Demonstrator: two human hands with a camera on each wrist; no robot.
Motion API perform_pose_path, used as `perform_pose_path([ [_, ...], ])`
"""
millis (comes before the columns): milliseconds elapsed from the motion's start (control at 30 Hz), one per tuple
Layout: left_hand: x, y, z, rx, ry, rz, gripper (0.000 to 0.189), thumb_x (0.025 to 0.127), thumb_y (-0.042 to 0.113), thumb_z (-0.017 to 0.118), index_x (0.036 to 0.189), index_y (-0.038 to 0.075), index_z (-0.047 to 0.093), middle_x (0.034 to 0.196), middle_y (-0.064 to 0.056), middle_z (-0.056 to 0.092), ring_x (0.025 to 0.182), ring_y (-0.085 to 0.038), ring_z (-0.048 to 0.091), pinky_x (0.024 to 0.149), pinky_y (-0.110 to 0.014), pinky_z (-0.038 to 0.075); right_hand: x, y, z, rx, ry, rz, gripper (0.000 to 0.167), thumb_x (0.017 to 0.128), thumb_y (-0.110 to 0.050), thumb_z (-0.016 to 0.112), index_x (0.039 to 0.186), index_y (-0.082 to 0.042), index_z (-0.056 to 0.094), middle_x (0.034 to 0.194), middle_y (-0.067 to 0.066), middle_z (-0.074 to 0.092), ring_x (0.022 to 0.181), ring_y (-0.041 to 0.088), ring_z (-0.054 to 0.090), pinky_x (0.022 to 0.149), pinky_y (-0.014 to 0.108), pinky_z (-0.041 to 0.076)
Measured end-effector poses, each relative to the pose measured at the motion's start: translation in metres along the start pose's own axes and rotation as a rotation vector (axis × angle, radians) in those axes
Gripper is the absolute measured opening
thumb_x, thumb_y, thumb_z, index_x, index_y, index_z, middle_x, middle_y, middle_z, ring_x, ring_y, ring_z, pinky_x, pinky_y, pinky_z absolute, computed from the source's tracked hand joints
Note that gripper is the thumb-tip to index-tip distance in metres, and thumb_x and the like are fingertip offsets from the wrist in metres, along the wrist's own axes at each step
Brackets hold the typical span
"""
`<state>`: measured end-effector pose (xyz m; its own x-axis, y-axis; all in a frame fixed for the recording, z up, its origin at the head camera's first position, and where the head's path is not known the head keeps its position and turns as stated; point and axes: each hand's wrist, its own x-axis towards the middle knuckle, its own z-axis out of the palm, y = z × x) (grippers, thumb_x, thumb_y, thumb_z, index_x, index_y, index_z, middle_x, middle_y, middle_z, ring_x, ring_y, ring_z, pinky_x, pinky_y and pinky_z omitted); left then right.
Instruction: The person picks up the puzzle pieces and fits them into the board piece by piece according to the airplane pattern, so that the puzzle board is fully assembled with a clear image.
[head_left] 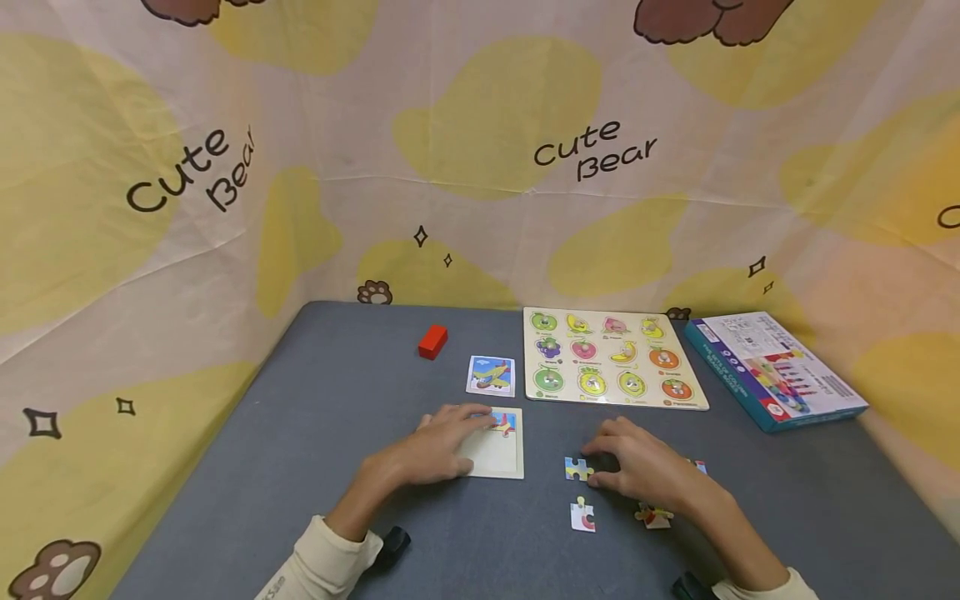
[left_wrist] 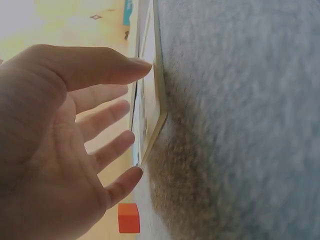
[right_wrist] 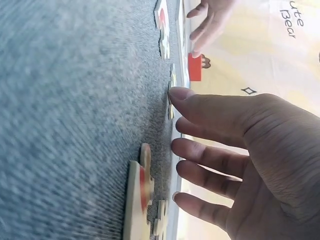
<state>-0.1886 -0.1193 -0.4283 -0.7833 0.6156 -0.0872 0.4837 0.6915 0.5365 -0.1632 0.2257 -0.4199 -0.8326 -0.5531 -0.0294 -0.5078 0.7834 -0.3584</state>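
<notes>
Where I rest the left hand (head_left: 438, 443) over the puzzle tray (head_left: 497, 458), its fingers lie apart, thumb at the near edge, the others toward the far strip. Set along that strip: a section of picture with red in it (head_left: 507, 423); below it, bare pale base.

Right hand (head_left: 647, 462): fingers apart, curved loosely, nothing clamped. Thumb tip at the yellow-and-blue piece (head_left: 576, 469), which lies flat, right of the tray; whether skin meets it, I cannot tell.

Handling note, my judgement: take the piece by opposite edges, thumb against index, since it is thin and sits low; leave its tabs free, check its colours against the airplane card (head_left: 491, 377), and let the left hand steady the tray without covering the gap.

Other loose stock: one white-and-red piece (head_left: 582, 517), nearer me; a red-and-yellow group (head_left: 655, 518) by the right wrist, number uncertain; another piece (head_left: 701, 466), mostly hidden behind the hand.

Surface: grey table (head_left: 337, 392), finely textured in the wrist views. On it, farther off: red block (head_left: 432, 342), fruit board (head_left: 615, 402), teal-edged box (head_left: 780, 367) at right.

Room: cloth backdrop (head_left: 480, 125), creased, cream with yellow patches, lettered "Cute Bear".
</notes>
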Motion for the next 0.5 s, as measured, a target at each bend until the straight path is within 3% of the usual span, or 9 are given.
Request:
perform_pose_path([
  [167,-0.002,-0.007,-0.006,-0.025,-0.005,-0.043,0.073,0.090,0.020,0.079,0.157,0.011,0.051,0.161,-0.008,0.045,0.145,-0.033,0.041,0.105,-0.059,0.035,0.000,0.000,0.004,0.013,0.021,-0.022,0.027,0.093,-0.034,0.083,0.115,-0.018,0.081,0.102,-0.012,0.060,0.098,0.008,0.051,0.085,0.035,0.051],
  [300,-0.004,-0.013,-0.011,-0.064,-0.029,-0.070,0.084,0.086,0.030,0.087,0.159,0.013,0.049,0.162,-0.008,0.043,0.145,-0.033,0.039,0.110,-0.061,0.033,0.000,0.000,0.006,0.007,0.038,-0.029,0.025,0.093,-0.034,0.082,0.112,-0.019,0.081,0.101,-0.013,0.060,0.098,0.008,0.052,0.085,0.034,0.052],
  [500,-0.008,-0.020,-0.017,-0.069,-0.046,-0.081,0.084,0.082,0.025,0.091,0.155,0.011,0.053,0.156,-0.007,0.047,0.141,-0.033,0.041,0.111,-0.061,0.033,0.001,0.000,0.008,0.013,0.043,-0.021,0.022,0.093,-0.034,0.082,0.111,-0.020,0.081,0.102,-0.014,0.060,0.097,0.007,0.052,0.084,0.033,0.052],
])
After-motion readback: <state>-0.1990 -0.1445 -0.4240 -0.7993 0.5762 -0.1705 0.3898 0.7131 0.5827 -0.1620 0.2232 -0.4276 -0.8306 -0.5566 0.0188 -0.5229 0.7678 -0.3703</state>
